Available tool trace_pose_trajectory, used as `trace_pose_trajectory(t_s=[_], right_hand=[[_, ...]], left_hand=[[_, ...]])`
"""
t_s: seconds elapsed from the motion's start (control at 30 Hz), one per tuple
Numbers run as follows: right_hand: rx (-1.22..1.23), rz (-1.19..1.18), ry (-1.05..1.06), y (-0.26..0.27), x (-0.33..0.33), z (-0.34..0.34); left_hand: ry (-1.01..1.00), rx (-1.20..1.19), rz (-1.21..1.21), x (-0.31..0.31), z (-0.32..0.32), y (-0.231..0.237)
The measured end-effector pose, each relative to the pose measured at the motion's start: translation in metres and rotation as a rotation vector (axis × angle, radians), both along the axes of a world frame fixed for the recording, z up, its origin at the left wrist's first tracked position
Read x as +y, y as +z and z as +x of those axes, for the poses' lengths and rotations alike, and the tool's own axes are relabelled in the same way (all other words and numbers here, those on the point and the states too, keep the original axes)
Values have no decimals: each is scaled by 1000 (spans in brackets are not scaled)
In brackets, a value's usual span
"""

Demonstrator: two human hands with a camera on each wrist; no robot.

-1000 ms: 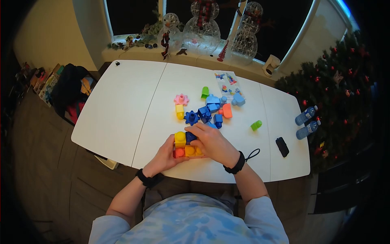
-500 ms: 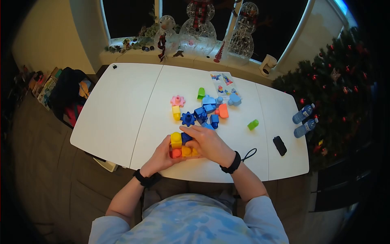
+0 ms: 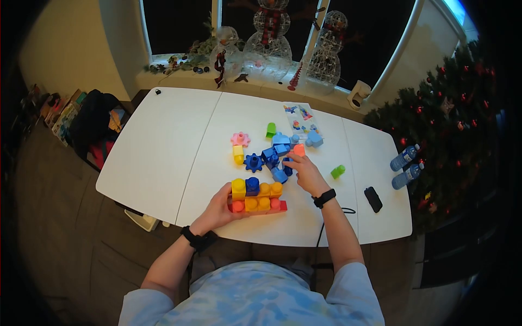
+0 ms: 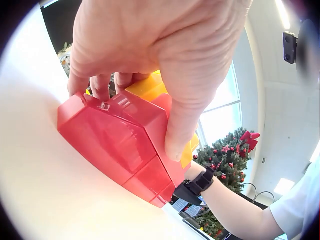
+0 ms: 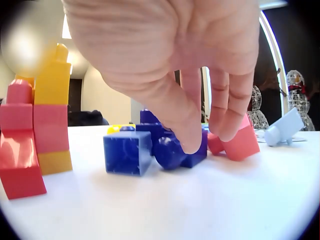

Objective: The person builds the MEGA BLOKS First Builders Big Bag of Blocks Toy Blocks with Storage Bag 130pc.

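Observation:
My left hand (image 3: 217,209) grips the left end of a stack of toy building blocks (image 3: 263,205) standing at the table's near edge. Yellow, dark blue and orange blocks form its back row; a lower row in red and orange runs in front. In the left wrist view, the thumb lies along a sloped red block (image 4: 110,140). My right hand (image 3: 310,176) reaches over the loose pieces, thumb tip right at a dark blue block (image 5: 200,150) and fingers pointing down by a coral block (image 5: 242,145). Left of that thumb lies a blue block (image 5: 127,155), hollow side showing.
On the white table (image 3: 157,146) lie a dark blue gear piece (image 3: 253,162), a pink gear piece (image 3: 240,139), a yellow block (image 3: 238,155) and green blocks. A picture sheet (image 3: 303,119) is behind them. A phone (image 3: 373,199) and two water bottles (image 3: 405,158) stand right.
My right hand has left the block stack and moved forward and right to the loose blue pieces. The stack's right end is uncovered. My left hand still holds the stack.

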State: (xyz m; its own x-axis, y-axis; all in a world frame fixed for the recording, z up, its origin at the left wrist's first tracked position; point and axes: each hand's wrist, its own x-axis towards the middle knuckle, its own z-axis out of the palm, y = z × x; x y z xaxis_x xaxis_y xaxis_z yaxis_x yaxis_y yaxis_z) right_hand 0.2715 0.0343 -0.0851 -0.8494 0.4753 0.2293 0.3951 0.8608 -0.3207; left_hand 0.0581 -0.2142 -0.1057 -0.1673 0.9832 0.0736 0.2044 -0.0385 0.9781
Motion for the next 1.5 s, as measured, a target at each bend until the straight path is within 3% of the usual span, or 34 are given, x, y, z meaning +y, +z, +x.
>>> trace_pose_trajectory(t_s=[0.3,0.47,0.6,0.67,0.77,1.0,1.3,1.37,1.5], right_hand=[[-11,1,-9,-27,-2,8],[-66,-131,-61,-12,-13,15],[-43,-104,-83,-12,-14,22],[56,-163,-196,-2,-20,25],[-22,-236,-319,14,-27,25],[-94,-198,-247,-1,-21,25],[122,-132,-137,-4,-19,30],[309,-397,-311,37,-38,18],[467,-261,-100,80,-67,7]], left_hand=[[-4,12,9,2,-1,-1],[-20,7,18,1,-1,-2],[-4,6,37,1,1,5],[-7,1,49,1,1,3],[-25,-1,12,1,-3,-4],[-16,13,19,1,-3,-4],[-26,20,27,2,-3,-5],[7,-30,18,2,0,-2],[-33,-6,10,2,-2,-6]])
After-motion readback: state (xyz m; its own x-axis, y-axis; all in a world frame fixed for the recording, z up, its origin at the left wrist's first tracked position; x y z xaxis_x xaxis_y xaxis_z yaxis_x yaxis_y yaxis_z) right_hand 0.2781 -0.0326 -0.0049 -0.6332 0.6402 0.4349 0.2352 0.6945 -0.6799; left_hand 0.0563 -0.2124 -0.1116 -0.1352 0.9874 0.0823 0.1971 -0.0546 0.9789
